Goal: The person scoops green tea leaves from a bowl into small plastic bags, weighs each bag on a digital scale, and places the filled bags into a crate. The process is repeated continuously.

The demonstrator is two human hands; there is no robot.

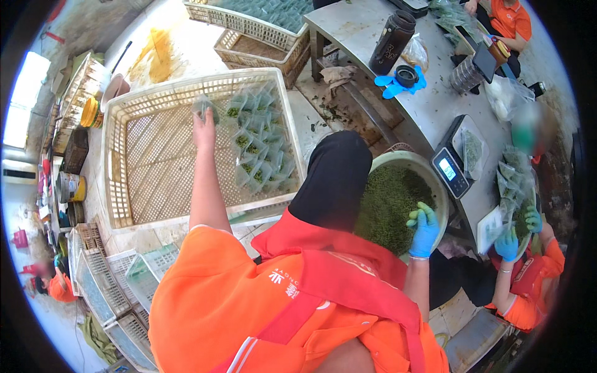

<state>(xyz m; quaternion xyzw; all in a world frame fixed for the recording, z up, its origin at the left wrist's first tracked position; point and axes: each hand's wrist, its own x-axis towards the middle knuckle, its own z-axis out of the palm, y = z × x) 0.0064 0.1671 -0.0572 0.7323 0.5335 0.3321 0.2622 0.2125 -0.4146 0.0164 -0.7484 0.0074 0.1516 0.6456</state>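
Observation:
My bare left hand (203, 130) is closed on a small clear plastic bag (203, 105) near the far side of a large cream plastic crate (199, 82). Rows of similar filled bags (261, 143), with green bits inside, stand in the right part of that crate. At my right knee is a round pale tub (443, 198) holding a heap of small green plant pieces (392, 208). Over the tub's near right edge hovers my right hand (424, 231), in a blue glove with green-covered fingertips. Its fingers are half bent and a little apart, with nothing visible in them.
A metal table (429, 118) at the right bears a digital scale (451, 171), a dark tumbler (392, 42) and more filled bags (513, 180). Beside me at the right, a co-worker's gloved hands (507, 244) handle bags. Stacked crates (267, 53) stand beyond; others (102, 280) lie left.

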